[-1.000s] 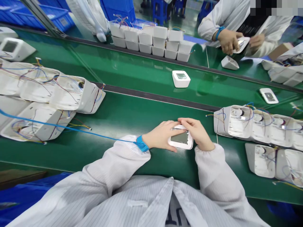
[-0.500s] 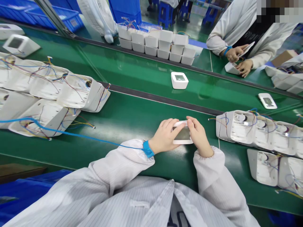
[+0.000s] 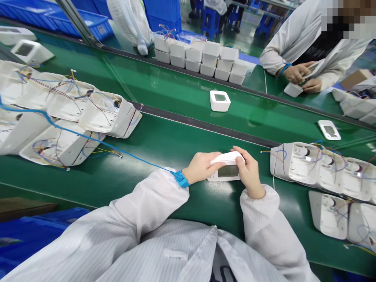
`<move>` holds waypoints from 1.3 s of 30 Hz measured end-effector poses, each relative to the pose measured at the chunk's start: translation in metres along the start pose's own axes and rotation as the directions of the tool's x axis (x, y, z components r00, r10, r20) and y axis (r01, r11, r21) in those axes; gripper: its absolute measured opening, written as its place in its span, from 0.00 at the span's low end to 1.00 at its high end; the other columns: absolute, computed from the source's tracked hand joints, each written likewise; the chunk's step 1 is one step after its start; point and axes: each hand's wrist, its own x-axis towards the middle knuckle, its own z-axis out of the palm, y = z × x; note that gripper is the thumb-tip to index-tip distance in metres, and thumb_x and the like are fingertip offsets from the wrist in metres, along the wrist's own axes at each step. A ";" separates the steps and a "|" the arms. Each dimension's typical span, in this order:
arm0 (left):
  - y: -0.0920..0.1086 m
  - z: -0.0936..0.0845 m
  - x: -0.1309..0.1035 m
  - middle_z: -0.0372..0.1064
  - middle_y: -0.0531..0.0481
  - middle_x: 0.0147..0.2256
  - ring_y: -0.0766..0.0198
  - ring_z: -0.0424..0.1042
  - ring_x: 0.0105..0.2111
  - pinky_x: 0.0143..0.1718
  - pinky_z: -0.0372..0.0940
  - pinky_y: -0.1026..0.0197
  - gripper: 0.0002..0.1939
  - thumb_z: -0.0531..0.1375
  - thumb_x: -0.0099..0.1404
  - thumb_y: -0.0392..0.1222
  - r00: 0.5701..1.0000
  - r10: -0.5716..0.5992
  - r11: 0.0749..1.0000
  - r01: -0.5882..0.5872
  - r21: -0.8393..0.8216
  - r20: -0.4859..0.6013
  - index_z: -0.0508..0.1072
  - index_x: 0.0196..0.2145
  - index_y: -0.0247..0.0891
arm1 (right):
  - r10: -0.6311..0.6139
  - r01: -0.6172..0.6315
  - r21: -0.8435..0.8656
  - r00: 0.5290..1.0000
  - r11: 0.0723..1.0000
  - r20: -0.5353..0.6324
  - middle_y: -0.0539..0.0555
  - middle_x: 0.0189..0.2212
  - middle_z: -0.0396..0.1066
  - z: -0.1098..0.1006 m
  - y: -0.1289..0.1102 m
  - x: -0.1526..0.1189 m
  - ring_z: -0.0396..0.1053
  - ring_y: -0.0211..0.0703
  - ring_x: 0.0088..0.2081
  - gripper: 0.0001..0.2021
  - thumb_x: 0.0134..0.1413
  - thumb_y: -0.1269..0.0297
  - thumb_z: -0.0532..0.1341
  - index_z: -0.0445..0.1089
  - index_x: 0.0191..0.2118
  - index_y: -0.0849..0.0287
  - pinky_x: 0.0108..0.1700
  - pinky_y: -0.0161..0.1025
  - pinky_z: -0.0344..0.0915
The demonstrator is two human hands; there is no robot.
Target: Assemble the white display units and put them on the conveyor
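Note:
Both my hands hold a white device with a grey screen just above the green workbench, tilted so that its white top shows over the screen. My left hand grips its left end, thumb and fingers closed around it. At the right end, my right hand is closed on it, with the thumb along the front edge. The fingers behind the device are partly hidden. A blue wrist strap with a blue cord circles my left wrist.
Open white housings with wires stand at the left, and more housings at the right. A white screen unit and a flat one lie beyond the black strip. Across the bench, a co-worker's hands hold white parts.
The device has tilted in my hands, so more of its white top shows. My left hand has turned, its fingers now pointing more to the right. The co-worker's hands have shifted slightly.

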 end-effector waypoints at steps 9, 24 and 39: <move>0.003 0.002 -0.003 0.78 0.49 0.36 0.63 0.75 0.31 0.34 0.64 0.63 0.19 0.52 0.71 0.51 0.994 0.099 0.994 -0.101 0.047 0.040 0.74 0.48 0.37 | -0.053 0.032 -0.203 0.994 0.979 -0.099 0.55 0.34 0.78 0.001 -0.009 -0.001 0.75 0.48 0.36 0.16 0.59 0.51 0.58 0.75 0.38 0.58 0.42 0.44 0.70; -0.001 0.005 -0.002 0.79 0.48 0.41 0.61 0.77 0.38 0.38 0.68 0.62 0.18 0.53 0.70 0.50 0.987 -0.134 0.976 0.116 -0.186 -0.088 0.77 0.46 0.38 | 0.006 -0.005 -0.299 1.000 0.954 0.001 0.60 0.36 0.79 -0.002 0.002 0.004 0.76 0.55 0.37 0.29 0.62 0.39 0.50 0.75 0.46 0.59 0.39 0.46 0.70; -0.026 0.006 0.013 0.73 0.41 0.51 0.54 0.72 0.50 0.52 0.66 0.53 0.26 0.52 0.69 0.59 0.927 -0.279 0.894 0.156 -0.419 -0.251 0.72 0.52 0.36 | 0.196 -0.265 0.352 0.956 0.898 0.220 0.59 0.45 0.76 0.019 0.008 0.001 0.75 0.52 0.44 0.24 0.49 0.49 0.68 0.71 0.48 0.59 0.49 0.51 0.71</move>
